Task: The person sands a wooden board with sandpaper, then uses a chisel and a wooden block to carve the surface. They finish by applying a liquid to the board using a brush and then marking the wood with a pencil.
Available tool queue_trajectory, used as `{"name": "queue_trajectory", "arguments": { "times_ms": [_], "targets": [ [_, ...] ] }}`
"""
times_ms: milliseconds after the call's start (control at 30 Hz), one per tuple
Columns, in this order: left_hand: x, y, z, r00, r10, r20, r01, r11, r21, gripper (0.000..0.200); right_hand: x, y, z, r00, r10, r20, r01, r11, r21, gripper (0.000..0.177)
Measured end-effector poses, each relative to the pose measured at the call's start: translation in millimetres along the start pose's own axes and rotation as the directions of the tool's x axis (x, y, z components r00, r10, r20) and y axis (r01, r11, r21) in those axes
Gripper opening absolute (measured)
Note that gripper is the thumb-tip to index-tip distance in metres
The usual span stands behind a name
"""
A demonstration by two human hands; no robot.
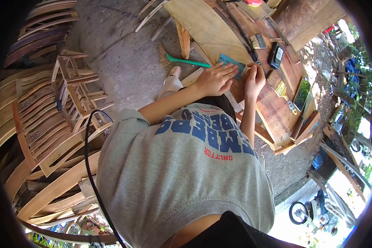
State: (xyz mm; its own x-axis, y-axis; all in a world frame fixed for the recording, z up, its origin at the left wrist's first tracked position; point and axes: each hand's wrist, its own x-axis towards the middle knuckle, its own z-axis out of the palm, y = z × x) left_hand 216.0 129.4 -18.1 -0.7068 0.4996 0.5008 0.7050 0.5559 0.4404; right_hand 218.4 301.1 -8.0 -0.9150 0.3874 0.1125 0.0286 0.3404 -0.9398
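Note:
My left hand [215,79] lies with its fingers stretched out over a blue printed sheet [236,65], which looks like sandpaper, on the wooden workbench [273,118]. Part of the sheet is covered by the fingers. Beside it, my right hand [255,82] is closed in a pinch at the sheet's right end. A small tan edge shows near those fingertips, but what they grip is too small to make out. A large curved wooden panel [211,31] lies just beyond the hands.
Right of my hands are a black device [275,56], brushes [258,41], a paintbrush [281,89] and a phone [302,94]. A green-handled broom [188,62] is left of the bench. Wooden chair frames [76,89] stand at left; a motorcycle [301,213] is at lower right.

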Motion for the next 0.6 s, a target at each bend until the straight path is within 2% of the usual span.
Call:
{"name": "queue_trajectory", "arguments": {
  "times_ms": [33, 67, 100, 133, 167, 200, 233, 300, 333, 367, 400, 533, 600],
  "targets": [
    [-1.2, 2.7, 0.0, 0.997, 0.076, 0.031, -0.074, 0.995, -0.067, 0.031, -2.2, -6.0, -0.2, 1.0, 0.0, 0.001, 0.0, 1.0, -0.003, 0.02],
    [1.0, -6.1, -1.5, 0.996, 0.089, 0.012, -0.085, 0.982, -0.17, 0.03, -4.5, -12.6, 0.9, 0.969, -0.236, 0.073, 0.243, 0.965, -0.095, 0.017],
    [1.5, -12.9, -6.3, 0.996, 0.085, 0.01, -0.082, 0.982, -0.171, 0.03, -7.3, -24.6, 4.2, 0.878, -0.449, 0.167, 0.474, 0.865, -0.165, 0.018],
    [0.2, -18.8, -13.0, 0.983, -0.166, 0.072, 0.18, 0.856, -0.485, 0.027, -11.6, -34.2, 9.3, 0.853, -0.443, 0.278, 0.492, 0.86, -0.139, 0.021],
    [-0.6, -26.7, -17.6, 0.906, -0.368, 0.209, 0.398, 0.573, -0.717, 0.025, -16.1, -40.9, 15.9, 0.816, -0.434, 0.382, 0.506, 0.855, -0.111, 0.026],
    [-2.6, -37.9, -16.2, 0.883, -0.444, 0.151, 0.377, 0.483, -0.79, 0.024, -20.6, -40.3, 22.6, 0.823, -0.323, 0.468, 0.444, 0.879, -0.175, 0.033],
    [-2.2, -46.5, -20.2, 0.884, -0.441, 0.153, 0.378, 0.482, -0.791, 0.024, -23.2, -36.3, 26.3, 0.825, -0.321, 0.466, 0.442, 0.879, -0.177, 0.033],
    [-0.8, -63.0, -27.2, 0.927, -0.371, -0.049, 0.308, 0.831, -0.463, 0.022, -25.8, -27.8, 29.9, 0.712, -0.472, 0.52, 0.67, 0.677, -0.304, 0.036],
    [0.5, -71.4, -29.5, 0.925, -0.377, -0.048, 0.313, 0.827, -0.467, 0.022, -28.3, -30.1, 25.4, 0.701, -0.429, 0.569, 0.677, 0.652, -0.342, 0.042],
    [2.0, -80.3, -32.1, 0.984, -0.15, -0.091, 0.119, 0.952, -0.281, 0.027, -32.2, -30.9, 17.2, 0.7, -0.424, 0.575, 0.676, 0.653, -0.341, 0.042],
    [1.5, -86.3, -33.9, 0.992, 0.09, -0.084, -0.096, 0.992, -0.08, 0.033, -36.2, -31.2, 5.2, 0.688, -0.393, 0.61, 0.683, 0.634, -0.362, 0.044],
    [-4.6, -93.1, -30.5, 0.994, 0.097, -0.052, -0.097, 0.995, 0.004, 0.048, -58.4, -18.8, -52.7, 0.693, -0.278, 0.665, 0.672, 0.584, -0.455, 0.052],
    [-7.3, -89.9, -24.4, 0.995, 0.073, -0.069, -0.069, 0.996, 0.056, 0.055, -60.1, -13.7, -56.8, 0.692, -0.23, 0.684, 0.669, 0.561, -0.488, 0.057]
  ]
}}
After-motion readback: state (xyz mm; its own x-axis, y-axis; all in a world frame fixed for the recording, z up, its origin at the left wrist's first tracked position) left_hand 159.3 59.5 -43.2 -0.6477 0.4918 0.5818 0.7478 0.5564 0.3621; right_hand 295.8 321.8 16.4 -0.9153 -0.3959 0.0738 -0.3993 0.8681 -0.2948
